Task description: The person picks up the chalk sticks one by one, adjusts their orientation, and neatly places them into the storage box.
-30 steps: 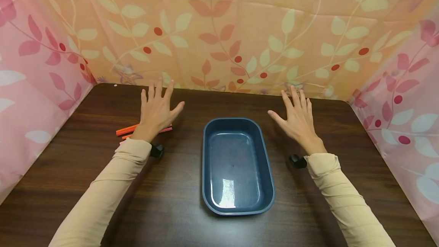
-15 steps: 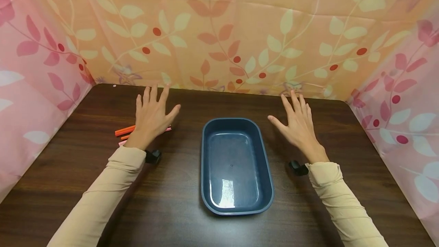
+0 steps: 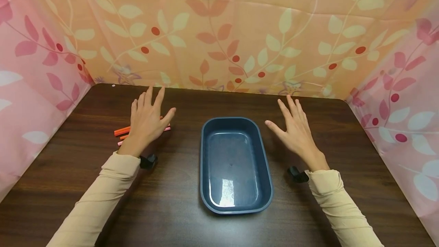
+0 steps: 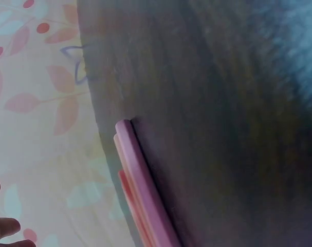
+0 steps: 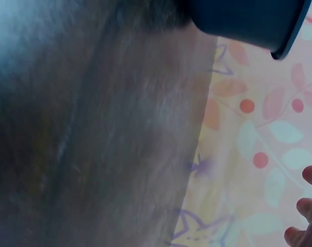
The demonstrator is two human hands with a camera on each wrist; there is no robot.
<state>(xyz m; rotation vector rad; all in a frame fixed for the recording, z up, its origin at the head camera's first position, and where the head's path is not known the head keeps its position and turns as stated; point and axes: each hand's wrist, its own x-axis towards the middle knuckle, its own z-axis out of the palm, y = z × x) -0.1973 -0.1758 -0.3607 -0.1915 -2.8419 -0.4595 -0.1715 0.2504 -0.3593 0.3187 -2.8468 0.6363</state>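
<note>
My left hand (image 3: 145,123) hovers above several thin orange and pink sticks (image 3: 122,131), fingers spread and holding nothing. The hand hides their middle in the head view. Close up in the left wrist view, a pink stick (image 4: 140,175) lies alongside orange ones, and a few of my fingertips (image 4: 5,226) show at the edge. A dark blue rectangular tub (image 3: 231,167) with rounded corners sits on the table between my hands, with nothing in it. To its right, my right hand (image 3: 297,134) is held with fingers extended, apart from the tub.
A dark brown wooden table (image 3: 178,186) lies under everything. Floral cloth (image 3: 219,29) stands along the back edge and on both sides. A small white spot (image 3: 113,85) is near the far left corner. Black wrist straps (image 3: 148,161) are on both wrists.
My left hand has drifted left and slightly toward me, uncovering a little more of the sticks. The right hand has drawn back slightly. The tub stays in place.
</note>
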